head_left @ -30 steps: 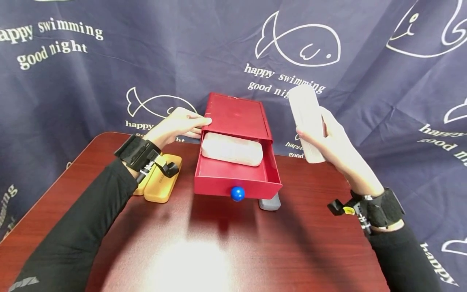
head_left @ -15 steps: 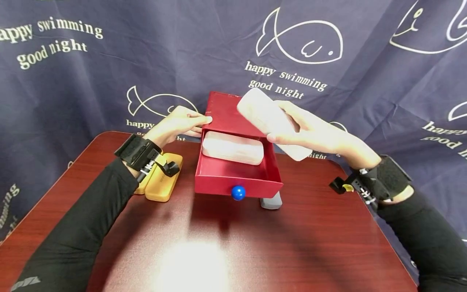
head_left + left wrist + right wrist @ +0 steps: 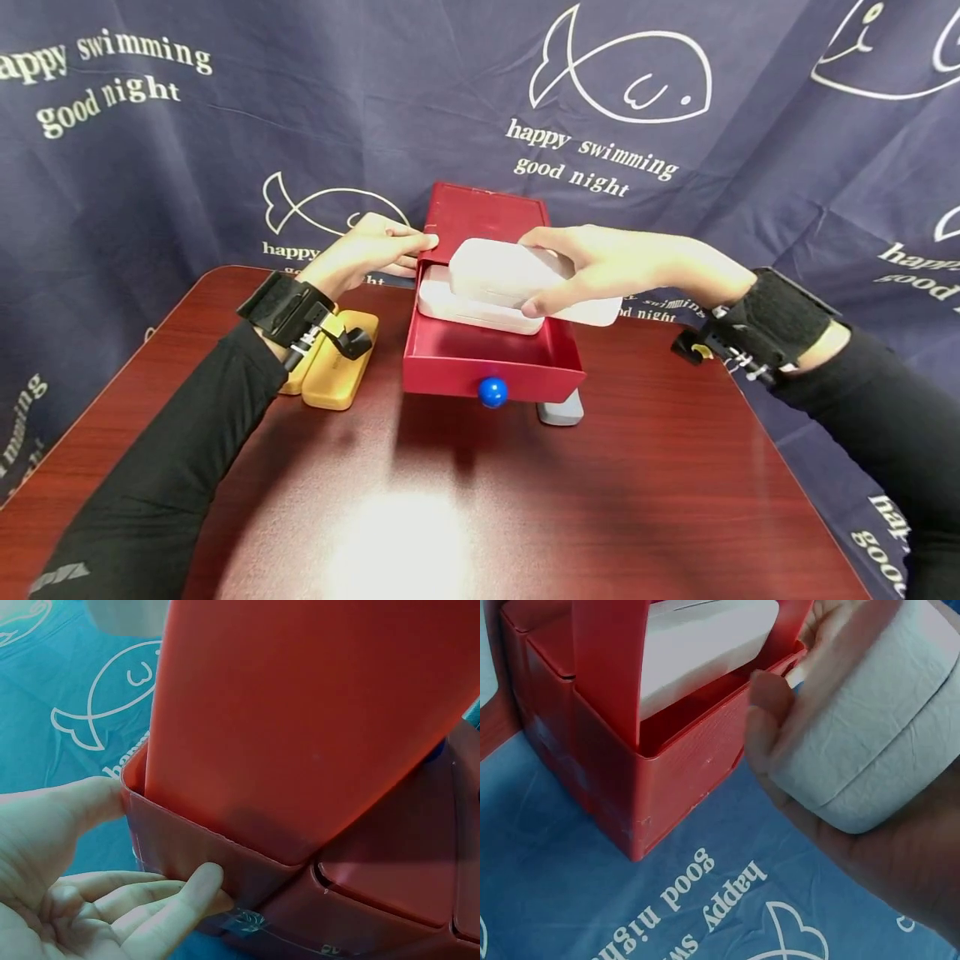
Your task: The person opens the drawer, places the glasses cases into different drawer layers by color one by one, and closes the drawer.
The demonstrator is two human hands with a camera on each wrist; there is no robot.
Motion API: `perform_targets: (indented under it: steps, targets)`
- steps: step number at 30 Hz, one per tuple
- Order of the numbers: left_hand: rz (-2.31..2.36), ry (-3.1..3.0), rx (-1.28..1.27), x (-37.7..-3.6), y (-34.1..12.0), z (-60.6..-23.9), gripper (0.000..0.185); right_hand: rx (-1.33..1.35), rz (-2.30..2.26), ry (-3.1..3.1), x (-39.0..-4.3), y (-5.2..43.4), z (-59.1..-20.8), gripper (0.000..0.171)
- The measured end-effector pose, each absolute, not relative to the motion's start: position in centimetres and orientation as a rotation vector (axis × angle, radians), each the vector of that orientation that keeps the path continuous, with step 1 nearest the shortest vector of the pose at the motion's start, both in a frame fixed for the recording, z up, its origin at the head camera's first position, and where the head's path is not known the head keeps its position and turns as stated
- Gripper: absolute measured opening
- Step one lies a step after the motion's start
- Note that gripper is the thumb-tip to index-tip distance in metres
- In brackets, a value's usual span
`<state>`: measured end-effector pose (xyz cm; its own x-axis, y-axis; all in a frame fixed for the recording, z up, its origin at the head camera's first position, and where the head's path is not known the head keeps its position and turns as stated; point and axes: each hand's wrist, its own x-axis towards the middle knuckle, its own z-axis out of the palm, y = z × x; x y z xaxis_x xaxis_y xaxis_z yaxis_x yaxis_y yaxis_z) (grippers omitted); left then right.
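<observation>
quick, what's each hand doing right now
Left hand: open, fingers resting against the red drawer box at its back left corner.
Right hand: holding a white case above the open drawer.

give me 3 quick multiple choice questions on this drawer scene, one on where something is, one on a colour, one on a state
1. Where is the yellow case?
A. in the drawer
B. on the table left of the red box
C. in the right hand

2. What colour is the drawer knob?
A. blue
B. white
C. yellow

3. How is the drawer?
A. shut
B. pulled out
C. lying off the table

Answers:
1 B, it lies on the table by the left wrist.
2 A, a blue ball on the front.
3 B, a white case shows inside.
</observation>
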<state>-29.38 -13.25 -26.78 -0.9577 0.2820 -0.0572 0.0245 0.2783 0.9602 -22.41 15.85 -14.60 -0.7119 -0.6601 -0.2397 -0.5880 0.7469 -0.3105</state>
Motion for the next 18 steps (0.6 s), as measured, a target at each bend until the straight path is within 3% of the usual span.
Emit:
perform_targets:
  steps: [8,18]
  targets:
    - [1.744,2.32,0.302,-29.4,-13.3,-26.9,0.047,-0.952,-0.16,2.409,-23.1,14.6,-14.3,0.039]
    - [1.761,2.289,0.254,-29.7,-13.2,-26.6,0.05,-0.899,0.039,2.253,-23.9,13.6,-13.7,0.037]
